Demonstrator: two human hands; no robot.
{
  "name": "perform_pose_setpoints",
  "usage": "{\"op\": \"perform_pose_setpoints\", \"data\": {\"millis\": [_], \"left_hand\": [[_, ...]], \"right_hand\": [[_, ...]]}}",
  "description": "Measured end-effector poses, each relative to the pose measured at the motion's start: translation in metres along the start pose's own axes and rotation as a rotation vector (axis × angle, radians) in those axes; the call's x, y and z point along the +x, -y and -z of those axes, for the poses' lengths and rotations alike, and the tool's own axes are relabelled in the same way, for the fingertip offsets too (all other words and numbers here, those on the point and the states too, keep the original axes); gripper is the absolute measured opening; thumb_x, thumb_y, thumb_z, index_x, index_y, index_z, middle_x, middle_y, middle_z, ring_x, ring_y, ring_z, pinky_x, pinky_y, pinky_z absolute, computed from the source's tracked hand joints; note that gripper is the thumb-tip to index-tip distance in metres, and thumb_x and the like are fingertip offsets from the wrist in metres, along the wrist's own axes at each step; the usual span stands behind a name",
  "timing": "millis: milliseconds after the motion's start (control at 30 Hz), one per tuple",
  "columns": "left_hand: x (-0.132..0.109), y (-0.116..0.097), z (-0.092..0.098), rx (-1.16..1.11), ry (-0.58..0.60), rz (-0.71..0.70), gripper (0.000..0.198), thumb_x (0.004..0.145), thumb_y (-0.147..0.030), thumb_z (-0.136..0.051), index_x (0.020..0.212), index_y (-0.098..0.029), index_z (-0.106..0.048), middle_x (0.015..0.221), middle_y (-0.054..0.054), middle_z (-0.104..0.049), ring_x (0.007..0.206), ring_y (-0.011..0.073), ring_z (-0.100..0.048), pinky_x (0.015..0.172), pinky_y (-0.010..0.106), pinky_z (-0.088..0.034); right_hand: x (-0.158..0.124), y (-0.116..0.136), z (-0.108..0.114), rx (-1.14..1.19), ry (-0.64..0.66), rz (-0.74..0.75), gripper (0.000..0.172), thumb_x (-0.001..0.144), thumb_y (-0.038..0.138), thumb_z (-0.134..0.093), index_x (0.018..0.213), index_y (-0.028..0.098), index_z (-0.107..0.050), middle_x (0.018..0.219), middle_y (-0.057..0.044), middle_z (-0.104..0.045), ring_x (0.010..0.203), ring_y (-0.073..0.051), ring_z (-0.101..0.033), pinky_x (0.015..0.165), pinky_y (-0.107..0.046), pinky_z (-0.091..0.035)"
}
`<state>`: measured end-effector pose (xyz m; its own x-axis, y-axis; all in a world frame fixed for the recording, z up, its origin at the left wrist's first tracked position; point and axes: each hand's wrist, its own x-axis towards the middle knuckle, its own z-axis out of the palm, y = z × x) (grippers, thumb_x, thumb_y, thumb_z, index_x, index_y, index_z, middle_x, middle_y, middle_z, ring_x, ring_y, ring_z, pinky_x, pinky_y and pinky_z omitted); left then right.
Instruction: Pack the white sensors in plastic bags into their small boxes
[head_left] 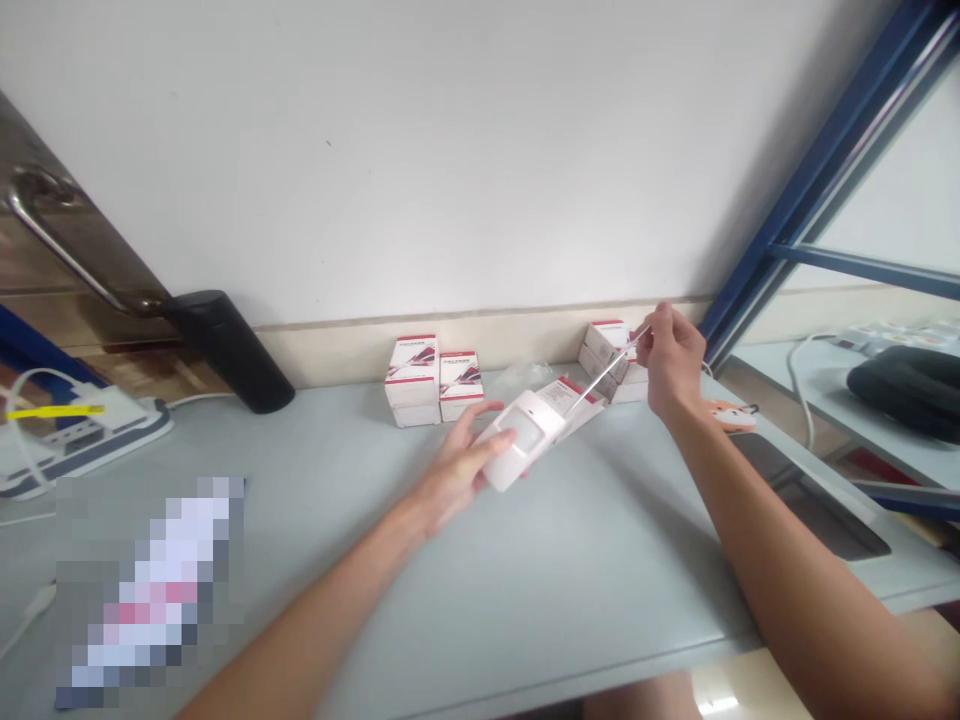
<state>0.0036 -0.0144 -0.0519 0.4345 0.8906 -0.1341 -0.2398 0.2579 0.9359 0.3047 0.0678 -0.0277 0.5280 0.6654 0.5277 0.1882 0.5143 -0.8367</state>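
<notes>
A white motion sensor (517, 440) with a rounded body and a paler window lies tilted in my left hand (476, 455), the thumb across its front and the fingers around its side. From its upper right corner a thin silver rod, much like an antenna (600, 378), slants up to my right hand (673, 355). The fingertips of that hand pinch the rod's far end. Behind the sensor is an open white and red carton (570, 395), partly hidden, beside a crumpled clear plastic bag (525, 377).
Two white and red boxes (412, 380) stand by the wall, more boxes (604, 345) near my right hand. A black cylinder (229, 350) and a power strip (90, 445) are left on the grey table (465, 620). A blue frame (780, 220) rises right; a blurred-out item (154, 590) lies front left.
</notes>
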Motion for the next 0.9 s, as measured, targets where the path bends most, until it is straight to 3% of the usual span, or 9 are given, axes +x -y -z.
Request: {"op": "perform_pose_setpoints", "data": {"millis": [100,167,333,500,600,767,900], "left_hand": [[-0.002,-0.004,0.001,-0.154,0.179,0.085,0.047,0.091,-0.047,-0.073,0.132,-0.022,-0.067,0.131,0.016,-0.07,0.104,0.0291,-0.073,0.088,0.039,-0.056],[-0.003,-0.004,-0.001,-0.253,0.237,0.158,0.044,0.095,-0.049,-0.067,0.131,-0.023,-0.068,0.135,0.016,-0.069,0.109,0.0311,-0.072,0.091,0.041,-0.056],[-0.003,0.001,-0.007,-0.379,0.243,0.186,0.04,0.099,-0.04,-0.061,0.136,-0.026,-0.064,0.137,0.014,-0.068,0.11,0.0291,-0.072,0.083,0.036,-0.054],[-0.002,0.005,-0.006,-0.298,0.298,0.189,0.048,0.1,-0.04,-0.053,0.142,-0.02,-0.059,0.122,0.018,-0.073,0.087,0.0234,-0.071,0.075,0.033,-0.05],[-0.001,0.008,-0.005,-0.267,0.315,0.197,0.051,0.099,-0.041,-0.05,0.143,-0.018,-0.058,0.124,0.019,-0.072,0.088,0.0244,-0.07,0.076,0.035,-0.051],[-0.001,0.008,-0.003,-0.294,0.375,0.194,0.053,0.094,-0.037,-0.048,0.139,-0.012,-0.06,0.124,0.022,-0.071,0.085,0.0265,-0.069,0.074,0.037,-0.049],[-0.003,0.004,-0.004,-0.318,0.318,0.209,0.05,0.093,-0.039,-0.05,0.134,-0.013,-0.063,0.115,0.021,-0.073,0.077,0.0232,-0.066,0.067,0.033,-0.045]], "right_hand": [[-0.002,0.003,-0.004,0.124,0.049,-0.098,0.06,0.088,0.079,-0.06,0.067,0.024,-0.046,0.058,0.006,-0.036,0.046,-0.009,-0.026,0.04,-0.027,-0.022],[-0.002,0.003,-0.005,0.189,0.09,-0.168,0.06,0.085,0.079,-0.063,0.069,0.024,-0.045,0.059,0.007,-0.034,0.046,-0.008,-0.024,0.04,-0.026,-0.021],[-0.004,-0.003,-0.005,0.261,0.136,-0.274,0.057,0.085,0.075,-0.068,0.073,0.022,-0.05,0.063,0.006,-0.037,0.048,-0.007,-0.025,0.04,-0.023,-0.02],[-0.006,-0.007,-0.006,0.247,0.154,-0.247,0.052,0.085,0.07,-0.072,0.075,0.022,-0.055,0.069,0.003,-0.049,0.048,-0.006,-0.028,0.041,-0.022,-0.022],[-0.008,-0.006,-0.007,0.199,0.15,-0.232,0.051,0.083,0.07,-0.072,0.076,0.022,-0.056,0.068,0.003,-0.051,0.048,-0.007,-0.028,0.041,-0.024,-0.021],[-0.011,-0.006,-0.011,0.146,0.119,-0.194,0.051,0.086,0.072,-0.068,0.077,0.023,-0.057,0.063,0.004,-0.047,0.046,-0.007,-0.025,0.04,-0.024,-0.02],[-0.012,-0.006,-0.012,0.112,0.125,-0.176,0.051,0.087,0.073,-0.065,0.077,0.024,-0.055,0.06,0.006,-0.042,0.045,-0.008,-0.025,0.04,-0.025,-0.021]]}}
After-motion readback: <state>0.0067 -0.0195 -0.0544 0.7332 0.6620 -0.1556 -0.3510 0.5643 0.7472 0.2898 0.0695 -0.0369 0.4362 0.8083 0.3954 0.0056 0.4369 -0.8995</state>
